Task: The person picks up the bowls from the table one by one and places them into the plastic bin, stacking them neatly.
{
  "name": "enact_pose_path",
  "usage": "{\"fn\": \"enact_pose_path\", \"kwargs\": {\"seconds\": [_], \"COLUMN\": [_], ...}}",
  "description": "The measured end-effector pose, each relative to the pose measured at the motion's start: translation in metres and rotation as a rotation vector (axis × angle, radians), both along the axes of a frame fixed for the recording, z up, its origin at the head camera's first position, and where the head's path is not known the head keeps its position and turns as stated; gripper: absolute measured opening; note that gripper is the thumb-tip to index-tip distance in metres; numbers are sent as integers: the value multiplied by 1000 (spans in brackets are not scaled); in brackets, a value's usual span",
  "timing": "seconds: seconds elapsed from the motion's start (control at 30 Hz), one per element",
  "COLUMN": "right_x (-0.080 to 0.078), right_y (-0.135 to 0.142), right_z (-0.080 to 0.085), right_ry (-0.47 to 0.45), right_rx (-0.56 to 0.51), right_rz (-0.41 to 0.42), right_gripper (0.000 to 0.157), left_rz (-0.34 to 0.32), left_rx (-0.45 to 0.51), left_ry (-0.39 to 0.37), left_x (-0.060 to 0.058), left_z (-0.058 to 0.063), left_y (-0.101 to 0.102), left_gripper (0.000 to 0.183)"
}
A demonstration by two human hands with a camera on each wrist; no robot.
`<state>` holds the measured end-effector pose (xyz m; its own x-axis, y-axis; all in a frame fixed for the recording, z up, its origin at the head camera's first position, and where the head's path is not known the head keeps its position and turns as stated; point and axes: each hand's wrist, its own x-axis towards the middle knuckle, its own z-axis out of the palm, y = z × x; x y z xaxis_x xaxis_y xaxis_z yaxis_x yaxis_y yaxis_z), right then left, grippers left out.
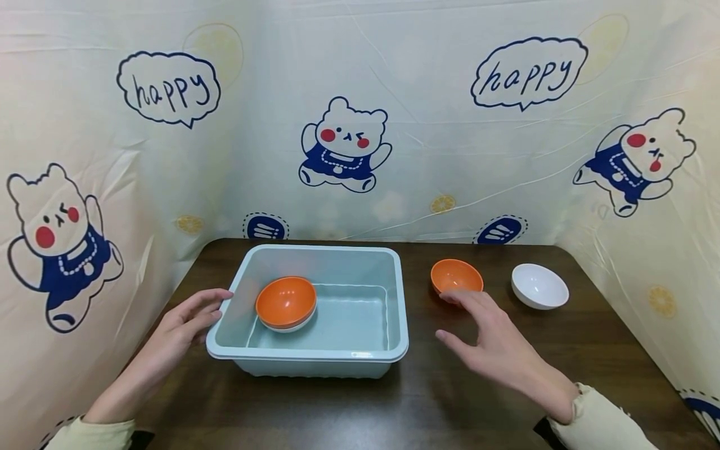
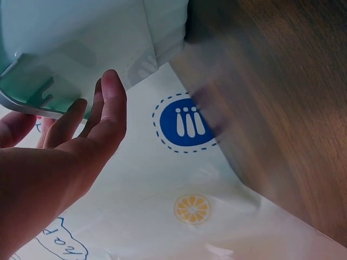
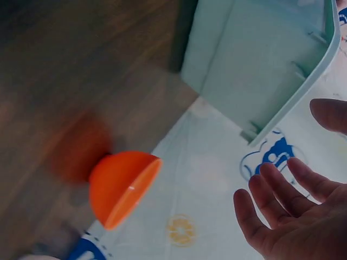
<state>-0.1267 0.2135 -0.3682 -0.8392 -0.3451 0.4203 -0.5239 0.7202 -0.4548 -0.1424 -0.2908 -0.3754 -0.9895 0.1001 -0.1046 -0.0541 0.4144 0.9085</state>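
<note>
A pale blue plastic basin [image 1: 315, 365] stands on the table at centre left. Inside it, an orange bowl [image 1: 287, 300] is stacked on a white bowl [image 1: 289, 329], of which only the lower edge shows. My left hand [image 1: 188, 319] is at the basin's left rim, its fingertips right at the edge and outer wall. My right hand [image 1: 495, 340] is held with thumb and fingers apart and nothing between them. In the head view its fingertips overlap the front of another orange bowl [image 1: 457, 275]; the right wrist view shows that bowl [image 3: 119, 187] apart from the hand.
A white bowl [image 1: 540, 286] sits at the right on the dark wooden table [image 1: 315, 412]. Pale cloth [image 1: 427, 150] printed with cartoon bears hangs behind the table and along both sides.
</note>
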Motion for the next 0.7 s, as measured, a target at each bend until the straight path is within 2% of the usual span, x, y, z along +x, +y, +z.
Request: {"fn": "enact_pose_path", "kwargs": {"seconds": [0.37, 0.7], "right_x": [-10, -34], "right_y": [20, 41], "right_z": [-15, -24], "right_ry": [-81, -211], "right_rx": [-13, 64], "right_rz": [-45, -89], "right_gripper": [65, 79], "left_rz": [3, 2], "left_rx": [1, -1], "left_ry": [7, 0], "left_x": [2, 2], "left_z": [1, 2], "left_y": [0, 1], "left_gripper": [44, 45]}}
